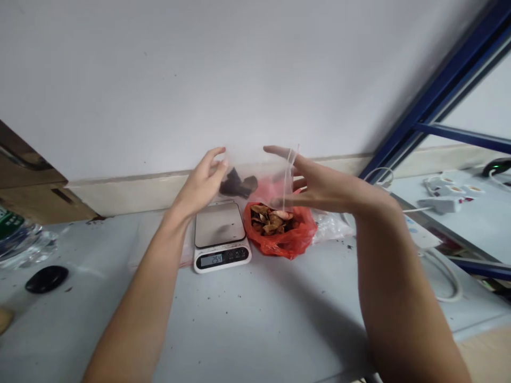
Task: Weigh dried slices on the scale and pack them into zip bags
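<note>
Curving, left hand (202, 183): thumb and forefinger slightly apart at limp clear plastic bag (255, 165), pinch unclear. Dark pieces (237, 184) inside, above flat-topped scale (220, 226). Crinkled red bag (293, 246) beside, curled brown slices (269, 221) within. Right hand (319, 183): fingers splayed at clear bag's ridged mouth (288, 178), hold unclear.

Head cam, fwd & dn, close to hands (203, 181), facing wall (239, 80)

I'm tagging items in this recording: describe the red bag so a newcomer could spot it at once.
On the pale table against the wall, find the white digital scale. Just right of it sits the open red bag. Its bright red plastic and brown, dried-looking pieces inside set it apart from the clear bag near it.
</note>
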`<action>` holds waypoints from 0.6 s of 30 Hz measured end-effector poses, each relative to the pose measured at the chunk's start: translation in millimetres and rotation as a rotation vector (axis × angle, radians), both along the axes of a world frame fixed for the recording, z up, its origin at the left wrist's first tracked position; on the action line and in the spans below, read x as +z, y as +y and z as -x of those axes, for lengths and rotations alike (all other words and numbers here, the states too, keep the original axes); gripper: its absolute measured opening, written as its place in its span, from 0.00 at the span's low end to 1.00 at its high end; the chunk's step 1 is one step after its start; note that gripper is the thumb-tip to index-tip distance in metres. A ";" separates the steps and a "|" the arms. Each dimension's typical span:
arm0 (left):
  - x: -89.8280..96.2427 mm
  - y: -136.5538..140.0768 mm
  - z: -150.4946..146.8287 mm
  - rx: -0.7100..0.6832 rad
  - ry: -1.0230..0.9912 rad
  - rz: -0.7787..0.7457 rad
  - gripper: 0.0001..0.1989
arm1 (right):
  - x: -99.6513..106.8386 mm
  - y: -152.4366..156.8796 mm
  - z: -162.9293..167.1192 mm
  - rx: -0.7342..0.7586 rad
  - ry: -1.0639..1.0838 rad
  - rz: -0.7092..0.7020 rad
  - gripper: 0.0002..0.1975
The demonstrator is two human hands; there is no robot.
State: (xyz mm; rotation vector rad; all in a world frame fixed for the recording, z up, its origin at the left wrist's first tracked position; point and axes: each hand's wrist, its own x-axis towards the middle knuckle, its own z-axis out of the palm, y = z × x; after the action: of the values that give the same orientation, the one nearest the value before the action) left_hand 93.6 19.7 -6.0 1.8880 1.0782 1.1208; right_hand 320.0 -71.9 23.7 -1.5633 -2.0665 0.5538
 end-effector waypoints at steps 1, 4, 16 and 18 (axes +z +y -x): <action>-0.4 1.0 0.7 -0.026 -0.059 0.120 0.21 | 1.3 -1.6 -6.1 0.008 -0.003 0.011 0.52; 0.1 0.2 -1.4 -0.046 -0.246 0.263 0.25 | 6.8 -7.2 -24.3 0.030 -0.086 0.096 0.43; 8.8 -33.7 -30.6 -0.077 -0.012 -0.412 0.12 | 9.5 -8.5 -39.3 -0.201 -0.194 -0.016 0.19; 9.7 -42.6 -33.8 -0.101 0.063 -0.545 0.11 | 7.4 -3.4 -30.2 -0.168 -0.192 -0.052 0.13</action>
State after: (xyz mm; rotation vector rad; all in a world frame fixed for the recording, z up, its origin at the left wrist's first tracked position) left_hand 127.4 -22.9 3.7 2.3773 0.7411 1.4038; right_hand 350.1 -75.3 31.1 -1.7994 -2.0416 0.2970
